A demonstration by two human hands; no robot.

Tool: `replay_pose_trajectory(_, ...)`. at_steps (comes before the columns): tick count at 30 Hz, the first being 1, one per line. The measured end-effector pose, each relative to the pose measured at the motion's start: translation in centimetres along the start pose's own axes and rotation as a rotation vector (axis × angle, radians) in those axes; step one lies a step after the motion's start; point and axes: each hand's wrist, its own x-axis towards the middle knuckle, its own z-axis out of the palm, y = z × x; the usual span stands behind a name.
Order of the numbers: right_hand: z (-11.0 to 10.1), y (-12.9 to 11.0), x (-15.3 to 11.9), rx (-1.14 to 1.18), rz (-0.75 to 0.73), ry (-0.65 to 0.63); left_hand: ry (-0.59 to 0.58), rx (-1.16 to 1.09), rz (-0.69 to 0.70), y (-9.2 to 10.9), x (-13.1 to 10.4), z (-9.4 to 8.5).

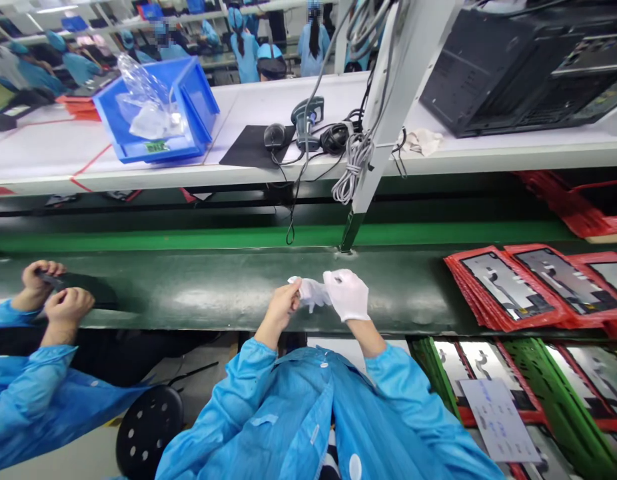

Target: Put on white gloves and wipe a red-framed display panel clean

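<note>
A: What are the fingers doing?
B: The bare left hand point(283, 305) pinches the edge of a loose white glove point(308, 291). The right hand point(347, 294), already in a white glove of its own, grips the other end with curled fingers.
A: Where is that loose glove?
B: Between both hands, just above the dark green belt point(213, 287).
A: And around them?
B: Red trays point(508, 290) with flat parts lie on the right. A co-worker's hands point(51, 293) hold a dark piece at the left. On the shelf behind sit a blue bin point(188, 113), a mouse point(274, 135) and a scanner point(307, 117).
</note>
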Motion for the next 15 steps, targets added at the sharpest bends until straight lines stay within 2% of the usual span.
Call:
replay_pose_trajectory(2,0.7,0.1,-2.2,0.092,-0.042,0.103,-0.03,-0.209,-0.075,0.4,-0.5,0.3)
replay_pose_trajectory(4,1.9,-0.2,-3.8,0.121,-0.108,0.125,-0.114,-0.327,-0.121,0.5,-1.3,0.7)
replay_pose_trajectory(8,4.0,-0.7,-4.1,0.086,-0.058,0.118,-0.205,-0.364,-0.123,-0.2,-2.8,1.5)
replay_pose_trajectory(12,5.2,0.7,-3.2,0.166,-0.016,0.1,-0.179,-0.37,-0.089,-1.8,-3.3,2.4)
replay_pose_trajectory(15,6.0,1.6,-3.4,0.157,-0.097,0.058,-0.065,-0.328,-0.046,-3.1,-2.5,2.9)
